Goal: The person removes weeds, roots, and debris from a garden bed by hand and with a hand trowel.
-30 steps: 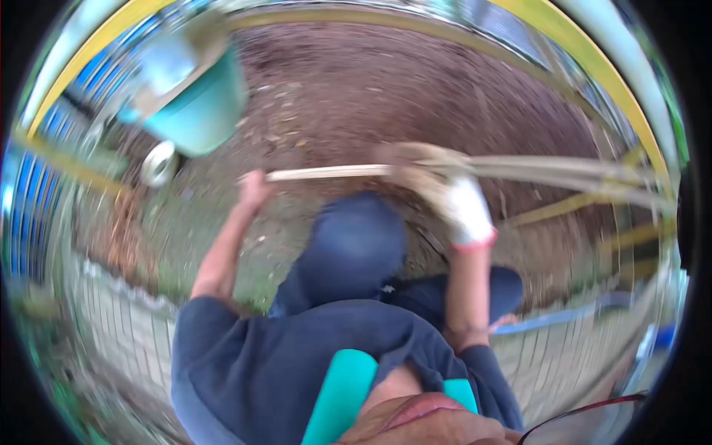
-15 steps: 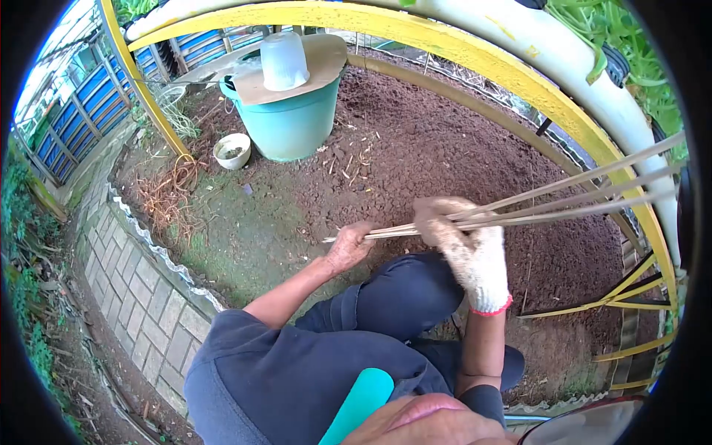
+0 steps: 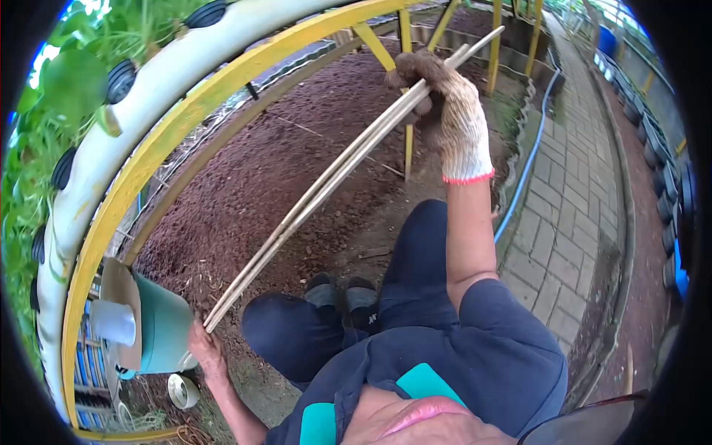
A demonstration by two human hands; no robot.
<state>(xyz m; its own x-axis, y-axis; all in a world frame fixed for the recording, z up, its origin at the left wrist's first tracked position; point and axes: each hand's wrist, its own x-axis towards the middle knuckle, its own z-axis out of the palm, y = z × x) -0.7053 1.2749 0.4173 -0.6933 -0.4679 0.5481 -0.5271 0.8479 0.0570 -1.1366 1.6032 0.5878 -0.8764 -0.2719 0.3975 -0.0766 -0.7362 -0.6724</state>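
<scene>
A bundle of several thin bamboo sticks [image 3: 319, 194] slants across the view from lower left to upper right. My bare left hand [image 3: 206, 352] is closed around their lower end, beside the green tub. Near the upper end, my right hand [image 3: 445, 93], in a soil-stained white knit glove with a red cuff, has its fingers curled round the sticks. Their tips stick out a little past the glove. Below the bundle are my bent knees and dark shoes [image 3: 341, 298].
Dark reddish soil [image 3: 245, 185] fills the bed under a yellow frame [image 3: 141, 174]. A white pipe [image 3: 167, 67] with plants runs above. At left stands a green tub [image 3: 159, 322] with a board and translucent container on it, near a white bowl [image 3: 183, 391]. A brick path [image 3: 560, 222] lies right.
The view has swung to the right. My hands, close together before, are now far apart along the sticks, with the gloved right hand raised near the opposite end.
</scene>
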